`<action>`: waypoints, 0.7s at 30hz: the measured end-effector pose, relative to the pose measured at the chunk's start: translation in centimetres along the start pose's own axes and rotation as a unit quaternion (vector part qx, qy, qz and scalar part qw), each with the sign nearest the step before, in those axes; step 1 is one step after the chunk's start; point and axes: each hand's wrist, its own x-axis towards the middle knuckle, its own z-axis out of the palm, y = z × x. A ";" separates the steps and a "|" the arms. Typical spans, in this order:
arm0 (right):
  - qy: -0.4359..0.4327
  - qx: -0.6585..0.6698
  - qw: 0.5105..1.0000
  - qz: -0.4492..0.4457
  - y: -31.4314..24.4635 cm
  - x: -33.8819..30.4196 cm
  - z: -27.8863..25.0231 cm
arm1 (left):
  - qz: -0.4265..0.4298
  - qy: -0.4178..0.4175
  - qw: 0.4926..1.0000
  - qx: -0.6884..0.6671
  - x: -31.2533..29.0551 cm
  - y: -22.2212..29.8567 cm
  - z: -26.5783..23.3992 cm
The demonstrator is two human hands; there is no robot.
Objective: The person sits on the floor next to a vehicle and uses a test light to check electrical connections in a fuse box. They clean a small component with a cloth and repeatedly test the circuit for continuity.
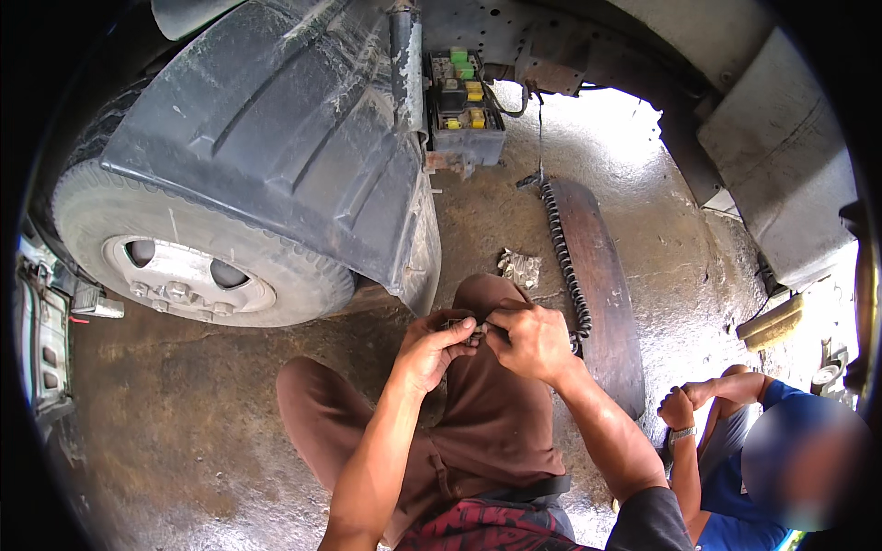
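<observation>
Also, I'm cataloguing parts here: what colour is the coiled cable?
The coiled cable is black; it shows best in the head view, the only one here.

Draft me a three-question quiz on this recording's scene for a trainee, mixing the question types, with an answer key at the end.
1. Multiple choice: which colours show among the coloured pieces in the open black box?
A. Green and yellow
B. Red and white
C. Purple and pink

2. True or false: the left hand and the right hand meet at one small part.

3. Fill in the blank: the co-worker in blue is in the lower ____ of the picture.

Key: 1. A. 2. True; exactly what the part is cannot be made out. 3. Right.
</observation>
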 end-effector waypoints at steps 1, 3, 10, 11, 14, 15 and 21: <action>-0.002 0.007 1.000 0.001 0.1 0.1 -0.1 | 0.002 -0.003 1.000 -0.001 0.0 0.0 0.0; 0.004 0.018 1.000 -0.001 0.2 0.2 -0.1 | -0.001 0.004 1.000 0.009 -0.1 0.1 0.1; -0.005 0.014 0.999 -0.045 0.6 0.3 -0.2 | -0.026 -0.006 0.999 0.019 -0.2 1.4 0.4; 0.017 0.020 0.998 -0.053 0.6 0.4 -0.2 | -0.028 -0.009 0.999 0.022 -0.3 1.5 0.4; 0.004 0.012 0.995 -0.101 0.6 0.3 -0.4 | -0.032 -0.016 0.998 0.041 -0.2 1.9 0.3; -0.008 0.027 0.995 -0.095 0.6 0.2 -0.5 | -0.039 -0.002 0.998 0.058 -0.2 2.0 0.2; 0.001 0.095 0.994 -0.056 1.1 -1.1 -0.6 | -0.044 -0.035 0.997 0.049 -1.3 2.6 0.0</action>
